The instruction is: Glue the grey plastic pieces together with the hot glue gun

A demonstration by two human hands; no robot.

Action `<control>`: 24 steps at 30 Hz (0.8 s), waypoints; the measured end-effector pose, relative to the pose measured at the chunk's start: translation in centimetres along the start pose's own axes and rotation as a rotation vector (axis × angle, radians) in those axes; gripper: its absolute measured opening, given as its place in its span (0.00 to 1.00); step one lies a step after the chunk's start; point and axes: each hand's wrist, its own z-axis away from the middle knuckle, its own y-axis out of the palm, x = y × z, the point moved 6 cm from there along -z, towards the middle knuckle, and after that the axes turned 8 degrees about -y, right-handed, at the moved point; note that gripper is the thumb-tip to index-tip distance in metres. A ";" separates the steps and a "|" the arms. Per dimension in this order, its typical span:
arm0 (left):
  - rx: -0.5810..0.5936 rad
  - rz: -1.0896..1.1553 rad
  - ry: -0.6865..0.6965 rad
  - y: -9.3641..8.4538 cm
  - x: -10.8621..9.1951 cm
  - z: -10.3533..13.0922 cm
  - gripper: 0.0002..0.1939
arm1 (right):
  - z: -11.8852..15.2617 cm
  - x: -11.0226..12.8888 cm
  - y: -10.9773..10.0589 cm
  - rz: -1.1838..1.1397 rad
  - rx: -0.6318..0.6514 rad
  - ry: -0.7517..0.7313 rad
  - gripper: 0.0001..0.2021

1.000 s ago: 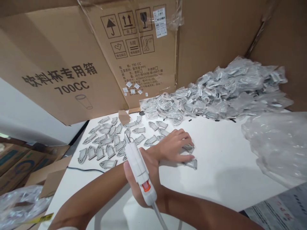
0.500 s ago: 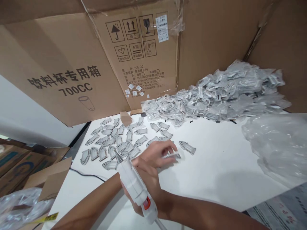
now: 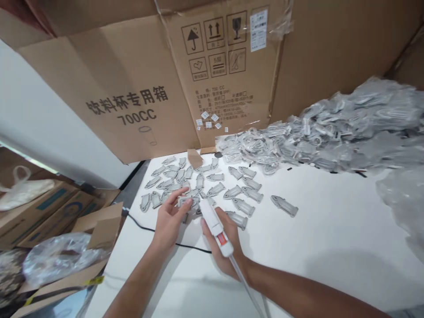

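Note:
My right hand (image 3: 228,243) is wrapped round a white hot glue gun (image 3: 212,218) with an orange-red patch near its rear and a long pale stick trailing from its back. The nozzle points away from me, close to the piece in my left hand. Between thumb and fingers, my left hand (image 3: 170,218) pinches a small grey pointed plastic piece (image 3: 184,202), partly covered by the fingertips. Several similar grey pieces (image 3: 243,206) lie spread on the white table around and beyond both hands. One grey piece (image 3: 284,206) lies apart on the right.
A long heap of bagged grey parts (image 3: 311,137) runs along the back, against tall cardboard (image 3: 132,88). Clear plastic film (image 3: 404,198) lies at the right. A black cord (image 3: 142,225) crosses the table at the left. Opened cartons (image 3: 59,207) stand beyond the left edge.
My left hand has come back leftward from the right side, where it was crossed with the right arm. It now holds a piece before the glue gun's nozzle. More pieces show at the right. The view has shifted.

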 end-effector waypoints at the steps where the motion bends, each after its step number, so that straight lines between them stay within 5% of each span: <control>1: 0.019 0.038 -0.031 -0.1 0.5 0.1 0.29 | 0.1 -0.5 0.1 -0.001 0.003 0.028 0.08; 6: 0.017 0.065 -0.032 -0.4 1.0 0.4 0.21 | 0.8 -2.2 0.1 0.011 0.016 0.168 0.11; 13: -0.084 0.069 -0.033 -1.2 1.1 0.4 0.23 | 0.7 -2.2 -0.1 0.155 0.096 0.147 0.14; 24: 0.023 0.194 -0.207 -0.4 1.9 1.0 0.28 | 0.6 -2.1 0.2 0.186 0.145 0.190 0.16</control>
